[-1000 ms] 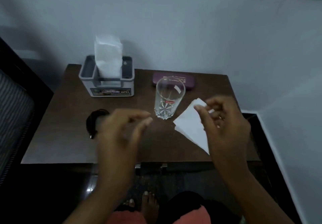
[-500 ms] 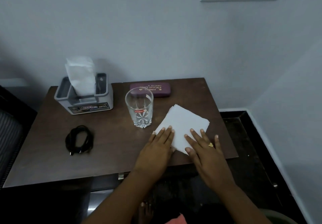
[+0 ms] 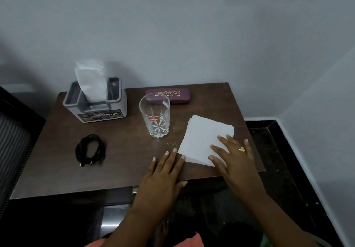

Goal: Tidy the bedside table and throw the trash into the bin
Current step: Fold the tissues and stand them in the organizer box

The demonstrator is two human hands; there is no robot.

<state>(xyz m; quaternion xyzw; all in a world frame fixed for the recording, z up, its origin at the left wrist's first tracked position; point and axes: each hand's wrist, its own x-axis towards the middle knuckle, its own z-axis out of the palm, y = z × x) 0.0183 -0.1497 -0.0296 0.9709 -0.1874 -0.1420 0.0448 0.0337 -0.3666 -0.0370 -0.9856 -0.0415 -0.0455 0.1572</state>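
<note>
Finding one: the cello drinking glass (image 3: 154, 119) stands upright on the bedside table (image 3: 124, 146), and the stack of white tissues (image 3: 203, 137) lies just to the right of the glass and nearer to you; should you sweep or gather the stack towards the glass, your left hand (image 3: 163, 171) or the sheets themselves could tip it. Finding two: the sheets appear loose, their far edges slightly stepped; flat pressure alone gives no hold on them, so a quick lift would likely fan them out or drop some off the table's front edge, which runs close by on the side away from the glass. Finding three: no bin is in view, so a carry of unknown length lies ahead; secure the stack before moving. Position of the work: your right hand (image 3: 233, 156) rests on the corner of the stack farthest from the glass, fingers (image 3: 221, 150) straight and spread, pressing the paper down; your left hand lies flat on the wood in front of the glass, its fingers (image 3: 173, 156) straight and close together, tips at the stack's near-left edge; whether they touch the paper cannot be confirmed; neither hand grips anything.
</note>
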